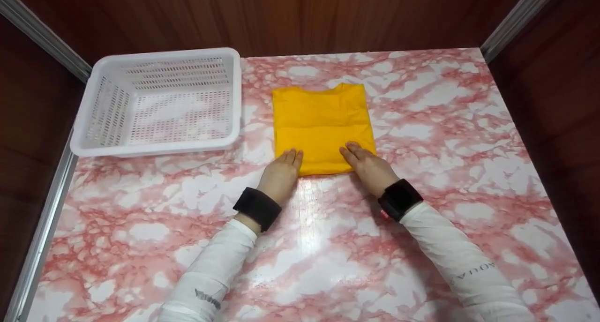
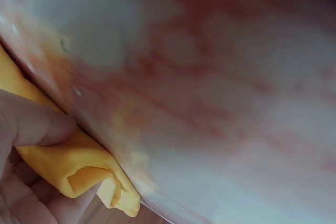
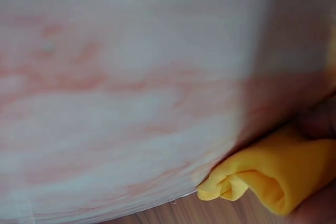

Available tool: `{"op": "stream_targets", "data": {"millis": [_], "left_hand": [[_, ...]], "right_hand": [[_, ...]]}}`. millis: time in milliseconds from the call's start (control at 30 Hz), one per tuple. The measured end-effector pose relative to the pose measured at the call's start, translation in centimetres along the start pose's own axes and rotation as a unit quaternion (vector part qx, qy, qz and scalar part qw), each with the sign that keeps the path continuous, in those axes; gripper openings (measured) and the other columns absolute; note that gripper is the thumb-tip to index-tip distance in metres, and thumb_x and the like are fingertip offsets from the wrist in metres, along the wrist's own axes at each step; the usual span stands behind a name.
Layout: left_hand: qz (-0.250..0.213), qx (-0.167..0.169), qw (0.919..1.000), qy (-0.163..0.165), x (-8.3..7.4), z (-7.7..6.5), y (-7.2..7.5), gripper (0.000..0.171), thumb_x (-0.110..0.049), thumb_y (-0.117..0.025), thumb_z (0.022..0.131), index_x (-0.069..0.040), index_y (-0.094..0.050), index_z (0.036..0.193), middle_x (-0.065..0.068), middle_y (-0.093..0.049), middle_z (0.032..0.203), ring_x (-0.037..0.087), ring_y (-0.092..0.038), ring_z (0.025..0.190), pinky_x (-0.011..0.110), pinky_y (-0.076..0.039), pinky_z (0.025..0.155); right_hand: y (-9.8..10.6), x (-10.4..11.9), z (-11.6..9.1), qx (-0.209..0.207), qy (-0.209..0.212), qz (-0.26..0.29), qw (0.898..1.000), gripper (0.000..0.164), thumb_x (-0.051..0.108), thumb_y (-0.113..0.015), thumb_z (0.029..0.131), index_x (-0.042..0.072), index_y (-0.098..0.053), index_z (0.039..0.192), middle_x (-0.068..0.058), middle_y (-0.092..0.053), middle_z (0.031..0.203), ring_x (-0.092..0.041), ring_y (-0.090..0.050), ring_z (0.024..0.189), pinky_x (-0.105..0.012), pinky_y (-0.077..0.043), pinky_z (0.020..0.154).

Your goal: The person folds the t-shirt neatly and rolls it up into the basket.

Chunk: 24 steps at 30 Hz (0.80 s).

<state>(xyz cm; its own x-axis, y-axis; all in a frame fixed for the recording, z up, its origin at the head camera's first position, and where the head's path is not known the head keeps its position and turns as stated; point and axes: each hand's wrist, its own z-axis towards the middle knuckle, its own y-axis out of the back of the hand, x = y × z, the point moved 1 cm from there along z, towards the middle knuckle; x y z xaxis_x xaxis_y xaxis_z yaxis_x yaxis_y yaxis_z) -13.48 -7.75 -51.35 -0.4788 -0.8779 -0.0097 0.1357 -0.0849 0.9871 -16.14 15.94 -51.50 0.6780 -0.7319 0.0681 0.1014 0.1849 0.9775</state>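
Note:
A folded yellow T-shirt [image 1: 323,120] lies flat on the table, its curved neckline at the far side. My left hand [image 1: 281,174] holds its near left corner, fingers over the top. In the left wrist view the thumb [image 2: 50,124] is on one side of the folded layers and the fingers on the other. At the near right corner, my right hand [image 1: 372,172] grips the shirt the same way. Loose folds of the yellow T-shirt [image 3: 273,166] bulge between thumb and fingers in the right wrist view, where most of that hand is cut off.
To the left stands a white plastic basket [image 1: 236,101] with slotted walls and nothing inside. The table [image 1: 445,139] has a red and white marbled top. Brown wood panels [image 1: 300,19] enclose the back and both sides.

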Motion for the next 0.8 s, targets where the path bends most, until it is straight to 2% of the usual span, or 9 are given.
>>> {"op": "stream_targets", "data": {"millis": [267, 433, 567, 800], "left_hand": [[-0.026, -0.013, 0.9995, -0.011, 0.1, -0.4, 0.2, 0.04, 0.005, -0.05, 0.083, 0.002, -0.05, 0.123, 0.018, -0.054, 0.113, 0.031, -0.052, 0.106, 0.035, -0.043, 0.091], [-0.028, -0.02, 0.9993, -0.017, 0.0, -0.8, 0.3, 0.039, 0.005, -0.05, 0.082, 0.001, -0.052, 0.12, 0.016, -0.054, 0.108, 0.03, -0.051, 0.098, 0.033, -0.047, 0.083], [-0.02, -0.025, 0.9992, -0.024, -0.3, -1.3, 0.3, 0.036, 0.006, -0.052, 0.081, 0.001, -0.054, 0.116, 0.015, -0.054, 0.105, 0.029, -0.051, 0.093, 0.033, -0.048, 0.078], [-0.026, -0.051, 0.9975, -0.041, -1.3, -2.6, 0.4, 0.029, 0.006, -0.052, 0.08, 0.0, -0.054, 0.108, 0.012, -0.054, 0.098, 0.028, -0.05, 0.087, 0.031, -0.048, 0.071]], "right_hand": [[0.3, 0.0, 0.1, -0.023, 0.017, 0.018, 0.999, 0.035, -0.005, -0.053, 0.084, -0.001, -0.054, 0.118, -0.021, -0.052, 0.117, -0.033, -0.051, 0.108, -0.04, -0.049, 0.079], [0.2, 0.2, -0.2, -0.042, 0.035, 0.025, 0.998, 0.026, -0.006, -0.051, 0.084, -0.001, -0.057, 0.109, -0.018, -0.053, 0.105, -0.032, -0.051, 0.095, -0.038, -0.05, 0.074], [0.2, 0.6, -0.7, -0.041, 0.038, 0.029, 0.998, 0.026, -0.007, -0.052, 0.082, 0.001, -0.056, 0.106, -0.015, -0.054, 0.101, -0.03, -0.05, 0.089, -0.037, -0.049, 0.07], [0.5, 1.2, -2.0, -0.028, 0.046, 0.044, 0.998, 0.025, -0.005, -0.057, 0.08, 0.002, -0.057, 0.104, -0.014, -0.054, 0.099, -0.029, -0.05, 0.085, -0.037, -0.046, 0.075]]}}
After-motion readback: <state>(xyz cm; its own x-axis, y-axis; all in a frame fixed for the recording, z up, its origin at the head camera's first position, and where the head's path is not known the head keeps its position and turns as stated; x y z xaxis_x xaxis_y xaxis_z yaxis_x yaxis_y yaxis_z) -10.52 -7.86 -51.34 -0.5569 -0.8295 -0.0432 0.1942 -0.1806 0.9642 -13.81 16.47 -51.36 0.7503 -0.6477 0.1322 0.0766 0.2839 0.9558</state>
